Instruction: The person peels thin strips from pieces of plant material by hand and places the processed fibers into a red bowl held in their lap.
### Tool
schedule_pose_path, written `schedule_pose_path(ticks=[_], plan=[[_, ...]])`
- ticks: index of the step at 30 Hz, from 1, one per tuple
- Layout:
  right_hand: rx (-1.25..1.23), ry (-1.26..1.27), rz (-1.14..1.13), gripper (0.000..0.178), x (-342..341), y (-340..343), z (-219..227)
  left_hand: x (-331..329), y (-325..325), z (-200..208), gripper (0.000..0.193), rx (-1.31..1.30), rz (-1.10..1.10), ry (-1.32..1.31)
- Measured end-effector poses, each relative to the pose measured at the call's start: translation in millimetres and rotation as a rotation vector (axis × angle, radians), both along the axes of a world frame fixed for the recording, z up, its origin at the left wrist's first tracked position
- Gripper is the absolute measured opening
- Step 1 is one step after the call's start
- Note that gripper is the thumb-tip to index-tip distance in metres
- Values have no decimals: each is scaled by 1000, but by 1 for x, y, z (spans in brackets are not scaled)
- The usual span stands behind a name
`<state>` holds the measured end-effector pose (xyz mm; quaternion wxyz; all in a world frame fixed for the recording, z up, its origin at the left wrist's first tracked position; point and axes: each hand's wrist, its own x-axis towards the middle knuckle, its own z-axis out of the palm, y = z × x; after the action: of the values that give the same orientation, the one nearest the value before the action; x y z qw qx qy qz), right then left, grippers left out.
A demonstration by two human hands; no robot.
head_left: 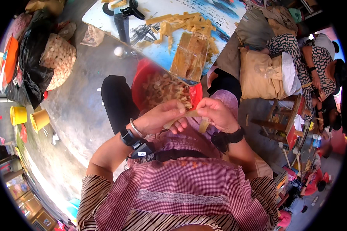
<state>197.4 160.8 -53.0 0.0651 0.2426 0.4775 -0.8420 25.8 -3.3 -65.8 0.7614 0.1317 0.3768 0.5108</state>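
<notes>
Over my lap, a pale yellow, flat, ribbon-like strip (191,114) stretches between my hands. My left hand (162,117) pinches one end between thumb and forefinger, its other fingers loosely curled below. At the other end, my right hand (218,114) grips the strip with thumb and bent fingers, and a tail of it (203,126) hangs beneath. What the strip is made of I cannot tell. Just beyond my hands, a red basin (198,92) between my knees holds many small folded pieces (164,89) of similar yellowish colour.
A table (104,17) ahead bears a heap of yellow strips (181,23), a wooden block in clear wrap (189,57) and a black clamp-like tool (132,10). Yellow buckets (39,119) and a black bag (32,57) stand left. Stuffed sacks (262,73), a wooden stool (283,121) and other people are right.
</notes>
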Motion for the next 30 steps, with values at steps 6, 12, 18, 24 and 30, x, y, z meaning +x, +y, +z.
schedule_pose_path(ticks=[6,12,18,24,30], plan=[[93,-4,6,5,-1,-5,-8,-5,0,-7,13,-18,77,206],[245,-80,146,8,-4,15,15,-22,11,12,11,164,61,666],[1001,-29,43,17,-23,41,37,-44,45,39,15,636,231,1740],[852,88,-159,15,-30,53,26,-58,55,41,16,726,376,1854],[1496,193,-351,12,-48,54,15,-69,75,33,15,840,382,2024]])
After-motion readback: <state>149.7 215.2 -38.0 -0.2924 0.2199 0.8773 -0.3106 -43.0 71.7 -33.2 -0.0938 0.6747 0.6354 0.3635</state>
